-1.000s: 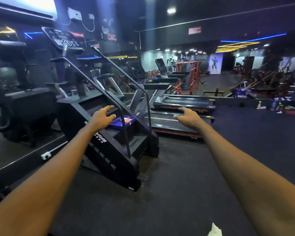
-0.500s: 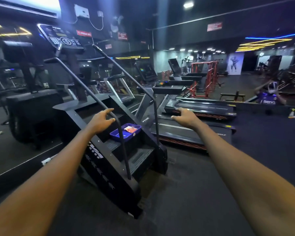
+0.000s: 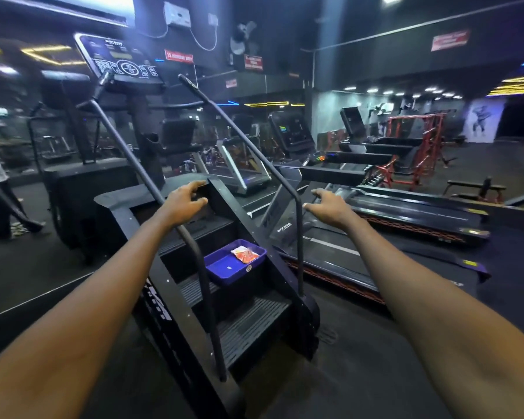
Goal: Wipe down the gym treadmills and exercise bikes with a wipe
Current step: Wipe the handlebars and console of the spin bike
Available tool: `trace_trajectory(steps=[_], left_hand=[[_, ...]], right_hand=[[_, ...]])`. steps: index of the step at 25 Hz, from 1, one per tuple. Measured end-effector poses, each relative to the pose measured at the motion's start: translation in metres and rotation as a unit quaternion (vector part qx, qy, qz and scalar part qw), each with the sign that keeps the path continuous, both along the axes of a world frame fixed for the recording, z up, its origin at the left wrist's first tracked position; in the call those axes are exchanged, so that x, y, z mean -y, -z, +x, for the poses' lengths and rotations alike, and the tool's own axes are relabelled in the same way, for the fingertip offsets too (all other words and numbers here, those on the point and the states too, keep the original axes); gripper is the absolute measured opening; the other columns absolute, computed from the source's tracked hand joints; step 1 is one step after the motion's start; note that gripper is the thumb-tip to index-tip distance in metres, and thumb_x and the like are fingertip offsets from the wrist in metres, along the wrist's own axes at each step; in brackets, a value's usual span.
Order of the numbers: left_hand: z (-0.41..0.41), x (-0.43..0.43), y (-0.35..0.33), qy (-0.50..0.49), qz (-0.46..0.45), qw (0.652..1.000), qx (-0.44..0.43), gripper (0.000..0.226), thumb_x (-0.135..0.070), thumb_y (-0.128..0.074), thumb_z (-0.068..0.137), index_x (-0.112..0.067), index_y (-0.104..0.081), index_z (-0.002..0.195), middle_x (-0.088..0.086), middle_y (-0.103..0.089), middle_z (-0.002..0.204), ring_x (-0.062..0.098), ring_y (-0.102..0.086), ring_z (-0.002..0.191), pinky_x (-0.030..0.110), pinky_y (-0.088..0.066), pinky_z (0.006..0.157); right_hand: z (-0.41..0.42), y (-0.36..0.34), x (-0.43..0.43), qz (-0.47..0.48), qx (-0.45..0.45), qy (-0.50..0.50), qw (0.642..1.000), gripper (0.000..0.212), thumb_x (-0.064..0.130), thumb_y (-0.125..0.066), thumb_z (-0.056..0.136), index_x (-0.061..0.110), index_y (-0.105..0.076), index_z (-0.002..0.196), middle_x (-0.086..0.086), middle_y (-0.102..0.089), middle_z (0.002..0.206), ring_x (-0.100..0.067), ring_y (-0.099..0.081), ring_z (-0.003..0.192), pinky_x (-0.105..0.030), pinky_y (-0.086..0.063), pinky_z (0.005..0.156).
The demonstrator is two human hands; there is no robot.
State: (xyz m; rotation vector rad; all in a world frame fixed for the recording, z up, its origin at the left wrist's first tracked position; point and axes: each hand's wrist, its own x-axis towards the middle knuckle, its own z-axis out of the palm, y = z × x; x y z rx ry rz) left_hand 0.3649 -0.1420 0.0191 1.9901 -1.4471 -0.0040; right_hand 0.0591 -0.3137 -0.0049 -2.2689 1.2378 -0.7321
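On stepper (image 3: 254, 322) step, tray (image 3: 239, 273) lay with packet (image 3: 245, 254) inside, judged wipes. Left hand (image 3: 183, 204) and right hand (image 3: 330, 207) were held forward, fingers loosely spread, nothing gripped. Wipe was best taken before treadmill (image 3: 339, 255) was approached.

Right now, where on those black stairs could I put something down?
The ribbed step just below the blue tray, between the left rail and right rail, is bare. The tray's near half, beside the orange packet, is free too. The tray crowds its own step.
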Motion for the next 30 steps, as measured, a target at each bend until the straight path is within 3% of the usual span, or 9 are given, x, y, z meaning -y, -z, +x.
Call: trace_trajectory(steps=[3, 7, 11, 13, 16, 23, 30], left_hand=[[0.031, 0.064, -0.007, -0.033, -0.003, 0.999, 0.004, 0.052, -0.021, -0.06, 0.095, -0.019, -0.044, 0.145, 0.011, -0.053, 0.141, 0.026, -0.052, 0.128, 0.035, -0.039, 0.106], [0.064, 0.137, -0.01, -0.066, 0.003, 0.998, -0.001, 0.054, -0.024, -0.061, 0.094, -0.021, -0.044, 0.145, 0.013, -0.053, 0.141, 0.027, -0.052, 0.128, 0.037, -0.04, 0.107], [0.088, 0.209, 0.002, -0.11, 0.028, 0.993, 0.008, 0.052, -0.025, -0.061, 0.094, -0.021, -0.046, 0.144, 0.015, -0.054, 0.139, 0.028, -0.054, 0.125, 0.036, -0.041, 0.106], [0.098, 0.246, 0.01, -0.139, 0.058, 0.988, 0.03, 0.05, -0.026, -0.06, 0.094, -0.019, -0.049, 0.143, 0.015, -0.053, 0.14, 0.029, -0.052, 0.127, 0.034, -0.039, 0.105], [0.108, 0.292, 0.022, -0.174, 0.083, 0.981, 0.025, 0.051, -0.03, -0.06, 0.093, -0.019, -0.049, 0.142, 0.013, -0.051, 0.142, 0.028, -0.049, 0.129, 0.034, -0.037, 0.107], [0.149, 0.368, 0.045, -0.233, 0.085, 0.969, -0.01, 0.053, -0.031, -0.06, 0.093, -0.023, -0.048, 0.143, 0.011, -0.049, 0.144, 0.027, -0.047, 0.131, 0.038, -0.038, 0.109], [0.249, 0.427, 0.081, -0.27, 0.086, 0.959, -0.024, 0.052, -0.031, -0.059, 0.093, -0.027, -0.046, 0.144, 0.012, -0.049, 0.143, 0.028, -0.049, 0.128, 0.038, -0.041, 0.104]], right_hand=[[0.035, -0.01, 0.076, 0.0, -0.015, -0.025, 1.0, 0.053, 0.036, -0.06, 0.089, 0.016, -0.05, 0.137, -0.012, -0.061, 0.13, -0.029, -0.056, 0.118, -0.033, -0.043, 0.093], [0.077, -0.018, 0.166, -0.008, -0.002, -0.053, 0.999, 0.058, 0.035, -0.06, 0.091, 0.013, -0.046, 0.143, -0.012, -0.053, 0.138, -0.03, -0.051, 0.125, -0.033, -0.04, 0.101], [0.123, -0.002, 0.258, 0.011, -0.01, -0.095, 0.995, 0.062, 0.038, -0.061, 0.09, 0.017, -0.043, 0.145, -0.011, -0.056, 0.136, -0.027, -0.054, 0.121, -0.029, -0.041, 0.091], [0.145, 0.003, 0.301, 0.016, -0.013, -0.12, 0.993, 0.062, 0.035, -0.061, 0.09, 0.016, -0.042, 0.146, -0.013, -0.057, 0.136, -0.028, -0.054, 0.122, -0.029, -0.041, 0.094], [0.172, 0.007, 0.353, 0.01, -0.014, -0.151, 0.988, 0.063, 0.034, -0.061, 0.089, 0.015, -0.042, 0.146, -0.012, -0.052, 0.142, -0.027, -0.05, 0.129, -0.031, -0.039, 0.102], [0.248, 0.034, 0.451, 0.048, -0.018, -0.212, 0.976, 0.064, 0.036, -0.061, 0.088, 0.017, -0.043, 0.146, -0.009, -0.052, 0.143, -0.025, -0.05, 0.129, -0.028, -0.038, 0.098], [0.353, 0.071, 0.54, 0.056, -0.044, -0.231, 0.97, 0.061, 0.032, -0.061, 0.09, 0.014, -0.044, 0.145, -0.012, -0.057, 0.138, -0.027, -0.049, 0.13, -0.029, -0.038, 0.099]])
